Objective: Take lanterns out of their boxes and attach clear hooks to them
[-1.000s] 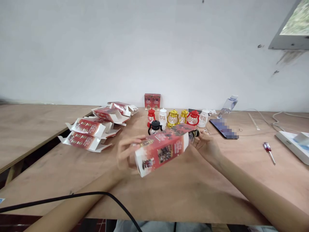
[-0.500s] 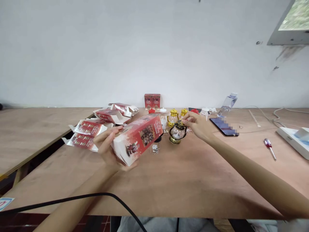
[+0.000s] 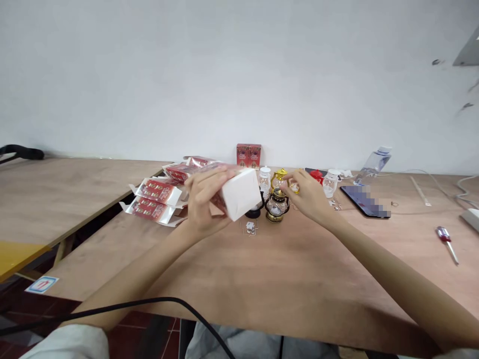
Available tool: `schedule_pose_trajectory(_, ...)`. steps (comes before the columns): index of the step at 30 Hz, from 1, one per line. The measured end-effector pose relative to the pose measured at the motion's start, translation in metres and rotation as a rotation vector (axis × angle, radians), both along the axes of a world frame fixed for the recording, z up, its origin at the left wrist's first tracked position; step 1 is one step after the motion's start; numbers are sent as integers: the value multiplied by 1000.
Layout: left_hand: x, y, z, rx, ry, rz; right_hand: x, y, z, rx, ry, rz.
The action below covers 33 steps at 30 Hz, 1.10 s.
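Note:
My left hand (image 3: 204, 202) grips a red and white printed carton (image 3: 237, 192), held above the wooden table (image 3: 284, 279) with its white end facing me. My right hand (image 3: 309, 197) hovers just right of a small bronze and black toy lantern (image 3: 277, 207) that stands on the table; its fingertips pinch near a gold lantern's top (image 3: 280, 175), and I cannot tell whether they hold anything. A black lantern (image 3: 254, 212) is partly hidden behind the carton.
Several flattened red cartons (image 3: 153, 199) lie at the left. More small lanterns in red, white and gold (image 3: 329, 182) line the back, near two upright red boxes (image 3: 248, 155). A phone (image 3: 364, 200), a water bottle (image 3: 374, 162), a screwdriver (image 3: 445, 242) and cables sit right.
My left hand has pulled the carton off to the left and turned its white end toward me. My right hand drew the bronze lantern out and set it on the table. The view shifted left.

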<state>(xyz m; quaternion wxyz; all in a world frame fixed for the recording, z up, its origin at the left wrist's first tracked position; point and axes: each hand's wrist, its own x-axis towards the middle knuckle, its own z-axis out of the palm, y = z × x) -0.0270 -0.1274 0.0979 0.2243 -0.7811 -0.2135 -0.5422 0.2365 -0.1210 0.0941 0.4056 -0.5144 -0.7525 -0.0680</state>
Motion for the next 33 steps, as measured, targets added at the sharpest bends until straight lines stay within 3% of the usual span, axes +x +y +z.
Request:
schedule_pose_trajectory(2, 9, 6, 14, 130, 22, -43, -9, -12, 13, 149, 116, 50)
schedule_pose_trajectory(4, 20, 15, 27, 132, 55, -75, -21, -23, 27, 242, 194, 121)
schedule_pose_trajectory(6, 32, 26, 38, 117, 87, -74, -34, -28, 40, 266, 208, 160)
schedule_pose_trajectory(9, 45, 46, 44, 124, 87, 25, -45, -21, 51, 219, 236, 155)
schedule_pose_trajectory(12, 51, 61, 41, 155, 79, 82, -46, -10, 50, 134, 291, 158)
schedule_pose_trajectory(18, 52, 70, 25, 192, 165, -30, -40, -3, 40, -129, 343, 201)
schedule_pose_trajectory(22, 54, 71, 20, 116, 131, -50, -42, -1, 38, -137, 385, 176)
schedule_pose_trajectory(33, 51, 70, 22, 49, 32, -7, -48, -5, 39, -178, 540, 293)
